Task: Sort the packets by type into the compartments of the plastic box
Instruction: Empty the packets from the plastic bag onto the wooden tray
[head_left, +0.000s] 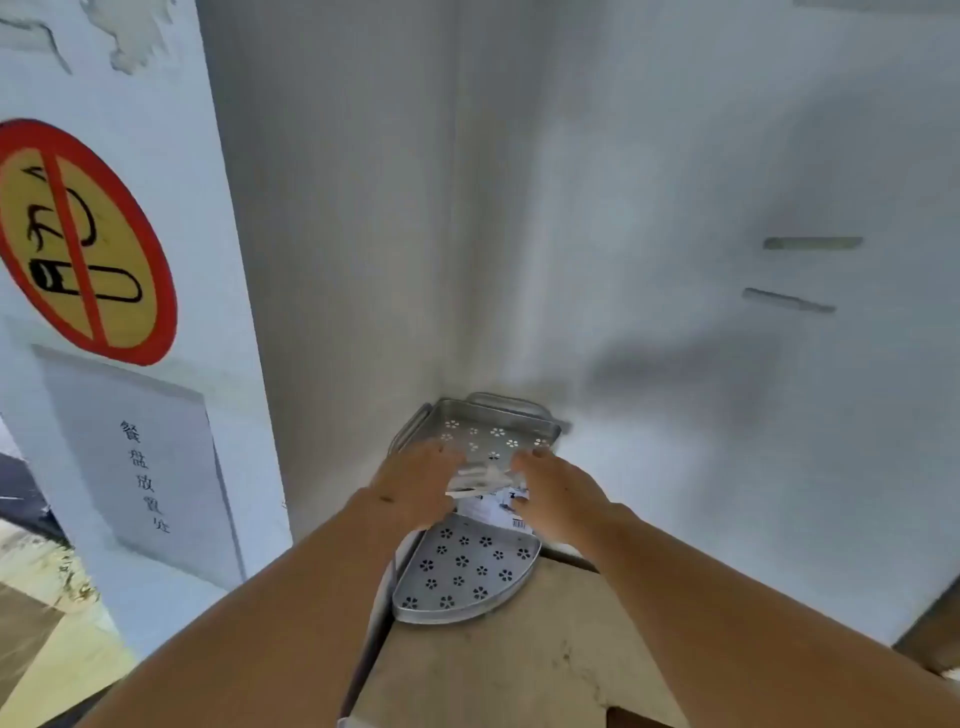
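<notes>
Both hands, left hand (415, 480) and right hand (553, 493), grasp a clear packet (491, 491) from either side above the perforated metal tray (467, 571). Judged light, floppy, slippery; hold by edges.

White packets (491, 493) with black print and a barcode, blurred, lying over the perforated metal tray (462, 571), count unclear.

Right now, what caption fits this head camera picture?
Both hands, left hand and right hand, hold a packet over perforated metal trays.
</notes>
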